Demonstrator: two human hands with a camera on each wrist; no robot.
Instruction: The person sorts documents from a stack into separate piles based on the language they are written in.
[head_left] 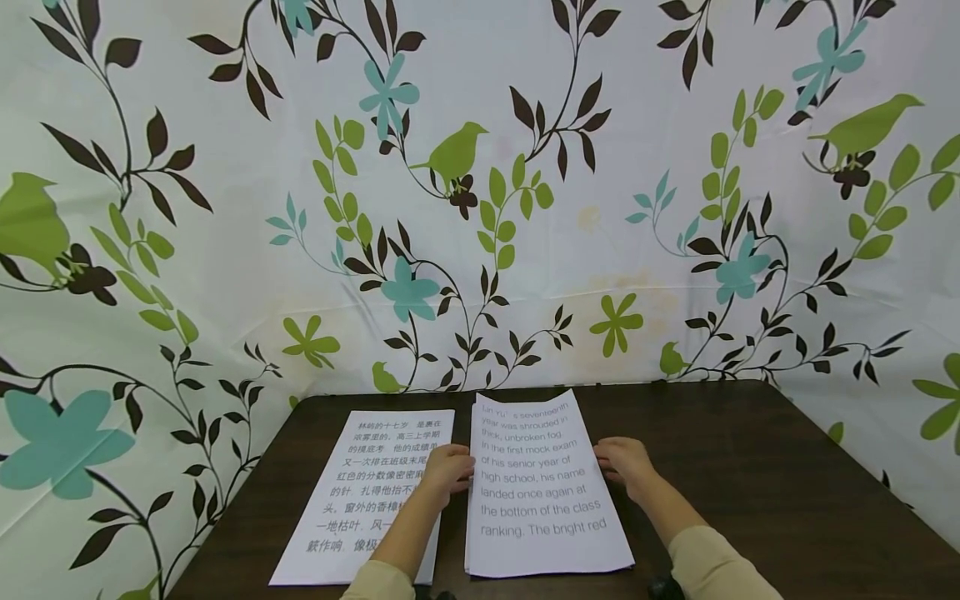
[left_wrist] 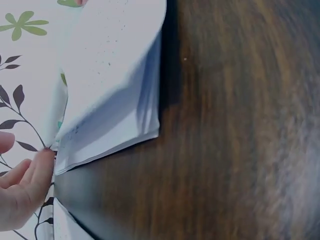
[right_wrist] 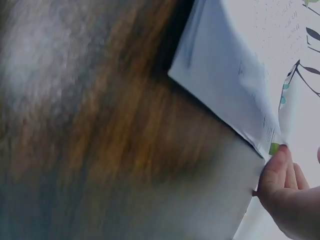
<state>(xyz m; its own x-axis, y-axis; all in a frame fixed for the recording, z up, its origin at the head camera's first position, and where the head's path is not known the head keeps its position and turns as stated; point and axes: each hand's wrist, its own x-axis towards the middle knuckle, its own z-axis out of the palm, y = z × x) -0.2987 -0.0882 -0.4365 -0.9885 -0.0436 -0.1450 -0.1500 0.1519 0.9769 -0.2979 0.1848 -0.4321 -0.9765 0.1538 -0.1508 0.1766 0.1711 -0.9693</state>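
Note:
In the head view, a stack of white sheets with large English print (head_left: pixel 532 492) lies on the dark table, its top corners raised and its surface bowed. My left hand (head_left: pixel 448 471) is at the stack's left edge, above the neighbouring Chinese-print sheets (head_left: pixel 352 500). At the opposite edge is my right hand (head_left: pixel 624 462). The left wrist view shows my left fingers (left_wrist: pixel 42 167) touching the paper edge, thumb apart. In the right wrist view, my right fingertips (right_wrist: pixel 280 152) meet the stack's edge, where a top sheet curves up.
The dark wood-grain table (head_left: pixel 750 483) extends to the right of the sheets. Behind it hangs a white cloth (head_left: pixel 600 208) printed with leaves, flowers and green birds. A dark object (head_left: pixel 663 587) shows at the bottom edge by the right sleeve.

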